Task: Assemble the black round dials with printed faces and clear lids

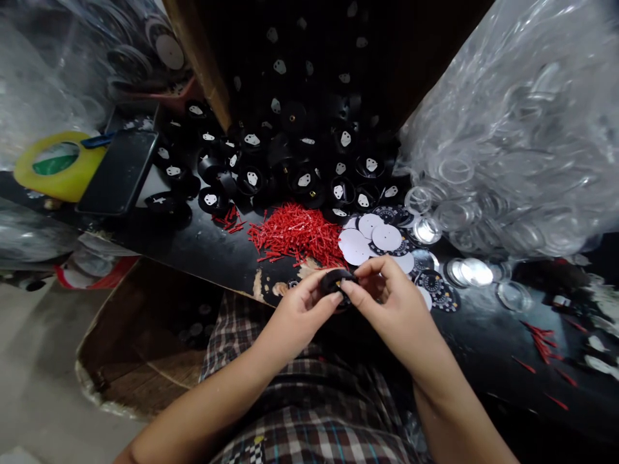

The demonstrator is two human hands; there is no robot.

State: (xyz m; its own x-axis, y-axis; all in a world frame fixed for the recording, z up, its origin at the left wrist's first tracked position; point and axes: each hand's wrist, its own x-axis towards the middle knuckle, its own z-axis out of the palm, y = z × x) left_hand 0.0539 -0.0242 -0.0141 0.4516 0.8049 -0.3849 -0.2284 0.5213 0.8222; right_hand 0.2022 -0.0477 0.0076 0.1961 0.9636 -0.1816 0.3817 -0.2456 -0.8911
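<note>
Near the table's front edge I hold a small round black housing point(331, 280) between both hands. My left hand point(307, 304) is closed on its left side, the thumb pressed on the near face. Pinched against the right side are the thumb and fingers of my right hand point(393, 298). A tiny yellowish spot shows on the housing; the fingers hide much of the rest. Just beyond my hands lies a heap of small red plastic pointers point(297, 232). Round dial cards point(385, 237), some white side up and some printed black, overlap beyond my right hand.
Many black housings point(252, 179) with pale plates crowd the back. Clear round covers point(476, 272) lie at right below a large plastic bag point(536, 116). At left are a phone point(120, 171) and a yellow tape roll point(58, 167). Loose red pointers point(541, 341) lie far right.
</note>
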